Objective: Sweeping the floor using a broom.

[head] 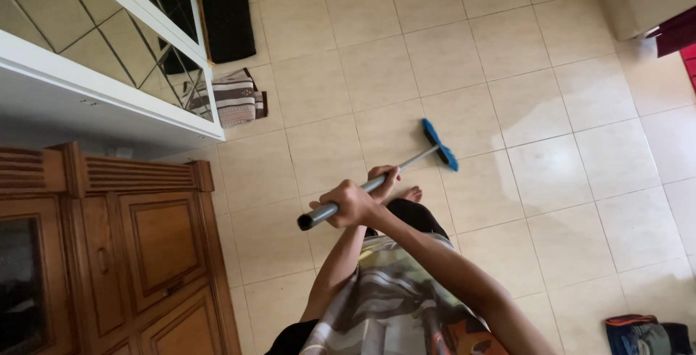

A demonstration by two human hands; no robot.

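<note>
Both arms reach out from the body over a patterned shirt [395, 304]. The right hand [351, 204] has its grip clenched around the grey handle [341, 206] of a broom, close to the handle's near end, which sticks out just behind the fist toward the wooden cabinet [138, 253]. The left hand [382, 180] is wrapped round the same handle just beyond the right one. From the grip the handle runs as one long slanted line up and away toward the right, ending well past the hands in a blue brush head [440, 145] resting on the pale tiled floor [551, 152] and set crosswise to the handle. A bare foot [412, 194] shows just under the handle. Farther off, beyond the white shelf [109, 101], lie a striped cloth [235, 98] and a dark mat [226, 11].
</note>
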